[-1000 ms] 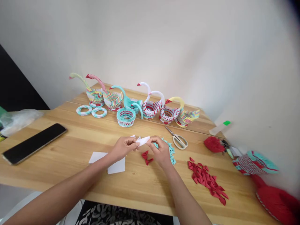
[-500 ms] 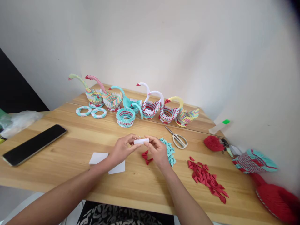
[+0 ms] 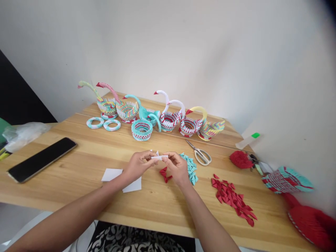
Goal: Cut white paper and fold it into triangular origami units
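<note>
A small folded strip of white paper (image 3: pixel 159 158) is pinched between both my hands above the middle of the table. My left hand (image 3: pixel 138 163) grips its left end, and my right hand (image 3: pixel 177 168) has its right end between thumb and fingers. Flat white paper pieces (image 3: pixel 132 185) lie under and beside my left forearm. Close to my right hand are a few red folded paper pieces (image 3: pixel 165 174) and a pile of turquoise folded triangles (image 3: pixel 192 169), partly hidden by that hand.
Paper swans (image 3: pixel 170 120) and a turquoise paper bowl (image 3: pixel 142 130) line the back, with two paper rings (image 3: pixel 112 125) at left. Scissors (image 3: pixel 202 155), red triangles (image 3: pixel 232 199) and a red paper model (image 3: pixel 312 218) are on the right. A phone (image 3: pixel 43 159) lies left.
A narrow flap of the white paper now stands up near my left fingers. Both hands stay in nearly the same place, and the view has shifted slightly.
</note>
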Available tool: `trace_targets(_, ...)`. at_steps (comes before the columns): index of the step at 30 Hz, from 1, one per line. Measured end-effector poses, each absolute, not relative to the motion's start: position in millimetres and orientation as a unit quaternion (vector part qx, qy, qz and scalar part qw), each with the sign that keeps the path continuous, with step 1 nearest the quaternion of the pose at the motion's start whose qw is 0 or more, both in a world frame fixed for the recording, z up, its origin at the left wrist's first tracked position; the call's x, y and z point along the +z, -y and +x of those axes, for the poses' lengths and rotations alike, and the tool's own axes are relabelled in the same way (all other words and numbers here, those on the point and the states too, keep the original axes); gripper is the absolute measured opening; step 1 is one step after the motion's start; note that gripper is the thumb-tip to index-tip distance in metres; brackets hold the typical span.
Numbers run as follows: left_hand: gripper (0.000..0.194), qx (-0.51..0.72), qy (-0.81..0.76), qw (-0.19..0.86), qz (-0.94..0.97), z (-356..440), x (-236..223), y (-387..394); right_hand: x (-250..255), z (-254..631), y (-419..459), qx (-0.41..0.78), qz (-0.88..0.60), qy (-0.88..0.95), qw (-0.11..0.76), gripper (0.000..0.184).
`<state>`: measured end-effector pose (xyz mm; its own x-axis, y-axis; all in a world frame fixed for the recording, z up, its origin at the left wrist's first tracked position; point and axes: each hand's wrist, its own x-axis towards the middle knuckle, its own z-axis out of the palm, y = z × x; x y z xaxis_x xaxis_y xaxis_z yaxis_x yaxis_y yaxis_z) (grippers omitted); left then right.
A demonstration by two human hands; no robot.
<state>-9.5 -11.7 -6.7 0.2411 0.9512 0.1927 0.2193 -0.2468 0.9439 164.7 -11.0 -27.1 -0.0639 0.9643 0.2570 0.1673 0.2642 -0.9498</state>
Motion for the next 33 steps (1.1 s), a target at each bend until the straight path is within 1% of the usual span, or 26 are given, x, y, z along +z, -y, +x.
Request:
trace_targets(5, 0.015, 0.432, -0.438, 0.41, 0.673, -9.4, -7.3, 11.5, -29.0, 165.3, 10.2, 0.384, -0.46, 0.62, 0.507, 0.015)
trace_targets(12, 0.018, 0.431, -0.436, 0.414, 0.673, -8.9, -3.4, 12.5, -26.8, 163.1, 11.4, 0.359, -0.47, 0.628, 0.506, 0.012)
trace_targets(21, 0.021, 0.395, -0.434, 0.43, 0.687, -8.0, -5.8, 9.4, -18.9, 161.1, 19.1, 0.241, -0.473, 0.688, 0.495, 0.01)
trace_targets(23, 0.022, 0.398, -0.43, 0.447, 0.677, -8.5, -5.3, 8.6, -20.1, 161.5, 18.6, 0.267, -0.47, 0.681, 0.494, 0.01)
trace_targets(26, 0.022, 0.411, -0.42, 0.483, 0.649, -9.5, -4.1, 7.6, -24.5, 162.6, 15.4, 0.35, -0.466, 0.651, 0.486, 0.028)
trace_targets(27, 0.022, 0.411, -0.417, 0.495, 0.642, -9.7, -3.9, 7.3, -25.9, 163.0, 14.1, 0.369, -0.464, 0.646, 0.481, 0.029)
trace_targets(30, 0.023, 0.404, -0.415, 0.513, 0.634, -9.5, -4.5, 6.6, -28.4, 164.2, 11.8, 0.377, -0.466, 0.647, 0.471, 0.019)
trace_targets(33, 0.024, 0.394, -0.416, 0.519, 0.634, -8.9, -4.9, 7.0, -28.1, 165.1, 12.0, 0.359, -0.476, 0.655, 0.464, 0.019)
